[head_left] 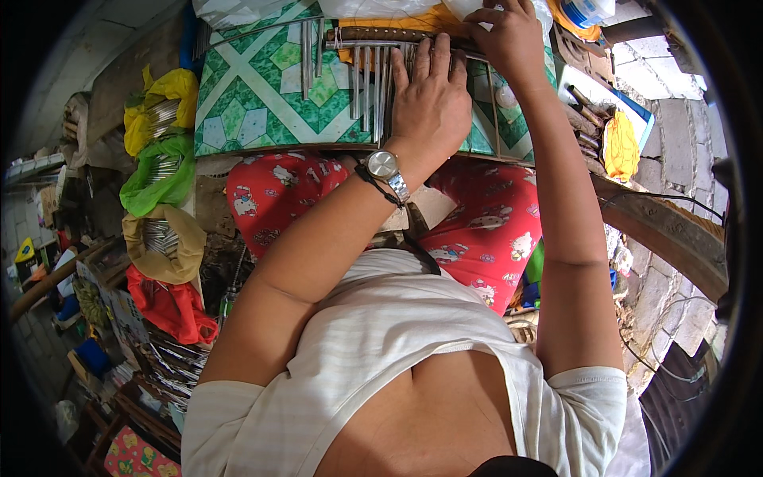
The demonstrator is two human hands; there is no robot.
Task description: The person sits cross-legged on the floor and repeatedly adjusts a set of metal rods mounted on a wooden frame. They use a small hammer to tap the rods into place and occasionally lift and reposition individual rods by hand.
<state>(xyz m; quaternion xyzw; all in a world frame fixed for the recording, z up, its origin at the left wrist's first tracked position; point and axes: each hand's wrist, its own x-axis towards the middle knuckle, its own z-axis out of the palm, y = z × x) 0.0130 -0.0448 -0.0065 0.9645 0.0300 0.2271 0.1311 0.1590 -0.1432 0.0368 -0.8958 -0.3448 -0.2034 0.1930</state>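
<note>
A dark wooden bar with a row of small dots (377,35) lies across the far part of the green patterned tabletop (270,127). Slim silver metal tubes (366,87) of stepped lengths lie side by side below it, pointing toward me. My left hand (433,99) lies flat over the bar and tubes with its fingers stretched out, covering part of both. At the bar's right end is my right hand (513,36), raised, with thumb and fingertips pinched together. Whatever they pinch is too small to make out. A few more tubes (307,60) lie left of the row.
Yellow (187,91), green (179,151), tan (191,222) and red (159,294) bags with metal tubes stand at my left. On the right, a tray (636,111) holds dark wooden pieces and a yellow bag. A round whitish object (505,97) sits below my right wrist.
</note>
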